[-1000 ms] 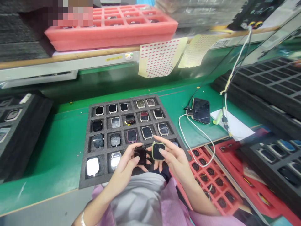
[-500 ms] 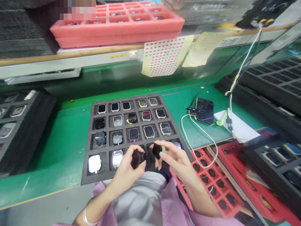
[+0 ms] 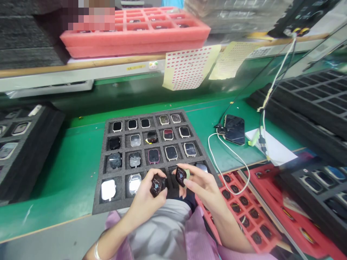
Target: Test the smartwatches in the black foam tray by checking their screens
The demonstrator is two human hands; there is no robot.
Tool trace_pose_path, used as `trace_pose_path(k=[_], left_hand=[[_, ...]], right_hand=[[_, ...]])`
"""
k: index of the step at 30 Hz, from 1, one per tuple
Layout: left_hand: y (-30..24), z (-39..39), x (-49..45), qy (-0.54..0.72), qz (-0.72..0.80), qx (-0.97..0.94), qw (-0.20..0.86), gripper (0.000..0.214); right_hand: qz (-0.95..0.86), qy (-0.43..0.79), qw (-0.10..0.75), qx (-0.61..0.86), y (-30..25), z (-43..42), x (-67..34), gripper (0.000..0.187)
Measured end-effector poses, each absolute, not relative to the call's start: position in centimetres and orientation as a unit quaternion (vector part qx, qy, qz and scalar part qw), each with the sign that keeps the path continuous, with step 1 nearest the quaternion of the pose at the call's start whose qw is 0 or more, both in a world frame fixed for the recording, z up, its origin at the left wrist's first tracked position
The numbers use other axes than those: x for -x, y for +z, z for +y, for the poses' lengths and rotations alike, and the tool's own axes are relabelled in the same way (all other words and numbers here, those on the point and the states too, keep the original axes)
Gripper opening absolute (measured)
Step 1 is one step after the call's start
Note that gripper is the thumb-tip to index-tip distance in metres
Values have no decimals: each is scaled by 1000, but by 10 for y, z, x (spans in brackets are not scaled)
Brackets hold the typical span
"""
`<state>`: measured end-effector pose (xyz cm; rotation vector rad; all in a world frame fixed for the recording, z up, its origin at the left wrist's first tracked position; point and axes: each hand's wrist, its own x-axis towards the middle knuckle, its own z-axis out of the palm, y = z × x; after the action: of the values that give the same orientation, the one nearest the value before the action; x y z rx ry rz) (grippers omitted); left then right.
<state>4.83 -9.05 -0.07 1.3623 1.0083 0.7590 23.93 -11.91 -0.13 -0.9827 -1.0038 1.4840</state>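
Observation:
My left hand point(image 3: 148, 193) is closed around a dark smartwatch point(image 3: 157, 185), its screen lit with a small blue figure. In my right hand point(image 3: 202, 182) I grip a second smartwatch point(image 3: 180, 176) with a greenish edge; its screen is lit much the same way, and my thumb rests by its lower edge. Both hands are over the near edge of a dark grey foam tray point(image 3: 104, 169). Several watch faces lie in the tray's compartments, among them a white one point(image 3: 108, 190) at the near left and a purple-rimmed one point(image 3: 154, 156). My hands hide some near compartments.
Right of the tray, a black phone point(image 3: 234, 129) lies beside a looped white cable point(image 3: 238, 153). A red foam tray point(image 3: 235, 193) with round parts sits at lower right. Dark foam trays point(image 3: 303, 104) stack at right and left. Above, a shelf carries a pink foam tray point(image 3: 135, 43).
Both watch screens, dark before, now show a lit display. My hands have stayed nearly in place, and the view has shifted slightly.

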Motion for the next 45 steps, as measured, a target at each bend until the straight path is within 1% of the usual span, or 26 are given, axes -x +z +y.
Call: trace_pose_path(k=[5,8,11,16,20,25,28,33,45], left_hand=[[-1,-93,-49,340,434,-557,621,27],[-2,-93,-47,326,425,-596,598,29],[-3,-93,-46,339,424,-599,589,30],[-3,-94,-47,355,426,-603,574,28],[-2,-93,-47,340,423,-598,590,29],[-1,-93,-48,328,431,-585,604,25],[-1,-93,-48,325,424,-580,615,28],[-3,-93,-47,335,424,-605,584,29],[-7,-94,-49,349,435,-554,618,24]], right_hand=[[-418,619,528,404,1,-119,-238,38],[-405,619,531,414,2,-120,-238,35],[-412,621,529,406,3,-121,-238,36],[-405,619,531,413,4,-121,-237,33],[-422,620,532,394,3,-121,-238,34],[-432,625,522,388,0,-122,-240,34],[-435,621,526,384,0,-122,-241,37],[-425,632,518,389,-2,-121,-241,35],[-420,628,525,393,-1,-119,-241,36]])
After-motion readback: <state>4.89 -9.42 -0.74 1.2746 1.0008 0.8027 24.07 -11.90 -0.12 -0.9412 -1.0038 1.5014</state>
